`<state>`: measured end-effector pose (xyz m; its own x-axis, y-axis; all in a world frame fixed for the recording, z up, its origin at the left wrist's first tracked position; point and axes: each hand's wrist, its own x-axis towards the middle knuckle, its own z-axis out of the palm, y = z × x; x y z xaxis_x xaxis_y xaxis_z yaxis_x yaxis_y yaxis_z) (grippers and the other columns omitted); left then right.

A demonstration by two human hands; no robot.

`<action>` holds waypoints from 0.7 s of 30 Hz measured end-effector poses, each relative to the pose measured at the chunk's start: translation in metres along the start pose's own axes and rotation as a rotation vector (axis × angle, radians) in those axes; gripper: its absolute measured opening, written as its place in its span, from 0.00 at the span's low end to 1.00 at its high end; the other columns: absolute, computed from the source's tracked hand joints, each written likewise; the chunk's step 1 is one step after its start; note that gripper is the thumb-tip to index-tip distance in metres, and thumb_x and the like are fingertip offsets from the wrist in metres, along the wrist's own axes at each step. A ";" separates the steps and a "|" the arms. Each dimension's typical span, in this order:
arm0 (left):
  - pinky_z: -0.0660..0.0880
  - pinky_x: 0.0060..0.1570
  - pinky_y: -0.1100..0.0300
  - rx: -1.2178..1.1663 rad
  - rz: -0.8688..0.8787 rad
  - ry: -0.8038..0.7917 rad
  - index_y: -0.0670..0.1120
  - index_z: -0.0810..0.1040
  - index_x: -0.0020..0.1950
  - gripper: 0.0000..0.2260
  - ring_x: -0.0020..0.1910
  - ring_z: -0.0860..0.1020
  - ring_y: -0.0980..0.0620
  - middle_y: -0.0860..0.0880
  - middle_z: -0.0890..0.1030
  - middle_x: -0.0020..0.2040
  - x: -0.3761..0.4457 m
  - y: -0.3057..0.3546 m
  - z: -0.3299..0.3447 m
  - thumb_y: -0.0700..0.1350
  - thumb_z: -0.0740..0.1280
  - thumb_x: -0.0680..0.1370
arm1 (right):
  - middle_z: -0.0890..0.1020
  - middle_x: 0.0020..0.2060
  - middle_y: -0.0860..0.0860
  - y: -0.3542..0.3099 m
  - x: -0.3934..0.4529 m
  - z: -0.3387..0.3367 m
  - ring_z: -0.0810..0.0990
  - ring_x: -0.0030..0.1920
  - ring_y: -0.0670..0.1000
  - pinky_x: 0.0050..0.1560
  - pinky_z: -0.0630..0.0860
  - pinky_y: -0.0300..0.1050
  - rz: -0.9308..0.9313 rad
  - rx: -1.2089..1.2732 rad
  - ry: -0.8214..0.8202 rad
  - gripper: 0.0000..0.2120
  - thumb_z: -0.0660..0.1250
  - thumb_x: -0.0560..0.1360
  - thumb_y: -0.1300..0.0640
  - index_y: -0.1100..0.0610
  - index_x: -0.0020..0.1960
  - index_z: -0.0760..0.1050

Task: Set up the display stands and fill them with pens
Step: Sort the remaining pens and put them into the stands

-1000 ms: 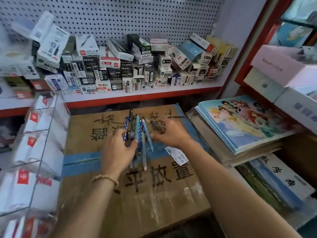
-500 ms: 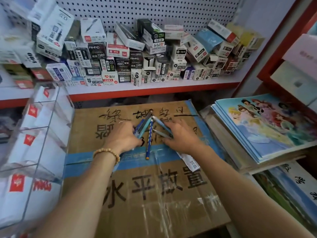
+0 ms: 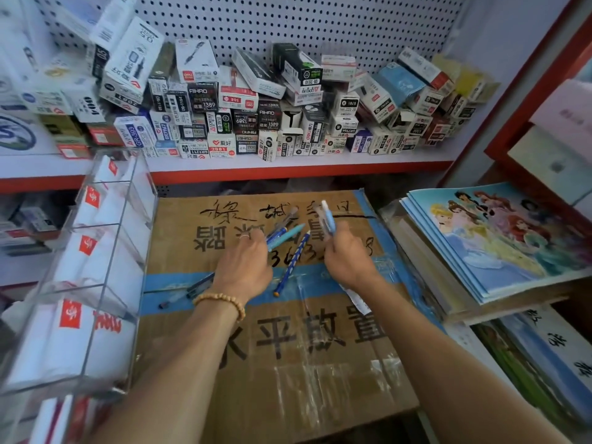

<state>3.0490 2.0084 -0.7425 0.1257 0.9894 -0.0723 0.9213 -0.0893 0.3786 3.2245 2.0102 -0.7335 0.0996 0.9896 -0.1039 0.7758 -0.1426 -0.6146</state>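
At the left edge of the taped brown cardboard box (image 3: pixel 288 363), a clear acrylic display stand (image 3: pixel 93 267), left hand (image 3: pixel 243 270) gripping several blue pens (image 3: pixel 283 232), a striped blue pencil (image 3: pixel 293 262) lying between the hands, right hand (image 3: pixel 347 261) pinching a white-blue pen (image 3: pixel 328 217).

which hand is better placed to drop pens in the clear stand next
Left, probably. The left hand grips a bunch of pens and is on the side of the clear display stand. The right hand, holding one pen, is farther away.
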 end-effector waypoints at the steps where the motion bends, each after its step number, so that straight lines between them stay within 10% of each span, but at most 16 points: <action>1: 0.66 0.32 0.63 -0.005 -0.006 0.011 0.41 0.67 0.64 0.13 0.38 0.72 0.51 0.46 0.71 0.47 0.000 0.000 -0.002 0.36 0.62 0.80 | 0.77 0.46 0.56 -0.002 -0.001 -0.001 0.75 0.38 0.52 0.34 0.69 0.46 0.024 0.063 0.009 0.07 0.57 0.84 0.56 0.59 0.57 0.64; 7: 0.62 0.29 0.64 -0.036 -0.015 -0.027 0.40 0.65 0.67 0.14 0.35 0.69 0.55 0.46 0.70 0.49 -0.005 0.001 -0.006 0.39 0.60 0.82 | 0.76 0.36 0.52 -0.010 0.003 0.014 0.74 0.36 0.51 0.32 0.69 0.45 0.114 -0.051 -0.073 0.19 0.74 0.73 0.43 0.58 0.43 0.72; 16: 0.64 0.26 0.65 -0.299 -0.061 -0.011 0.43 0.70 0.58 0.12 0.30 0.70 0.55 0.50 0.72 0.39 -0.010 0.000 -0.011 0.50 0.55 0.85 | 0.77 0.38 0.52 -0.017 0.005 0.012 0.76 0.37 0.50 0.31 0.69 0.42 0.275 0.076 -0.172 0.15 0.75 0.72 0.53 0.60 0.51 0.75; 21: 0.64 0.25 0.61 -0.499 -0.080 0.051 0.44 0.72 0.50 0.14 0.26 0.67 0.53 0.50 0.71 0.32 -0.012 0.003 -0.022 0.53 0.56 0.84 | 0.79 0.32 0.53 -0.015 -0.005 -0.009 0.64 0.23 0.47 0.24 0.61 0.41 0.355 0.735 -0.103 0.08 0.67 0.76 0.58 0.59 0.40 0.74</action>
<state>3.0422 1.9993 -0.7199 0.0323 0.9964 -0.0786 0.6376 0.0400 0.7694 3.2178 2.0080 -0.7166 0.1772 0.8814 -0.4380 0.0993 -0.4587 -0.8830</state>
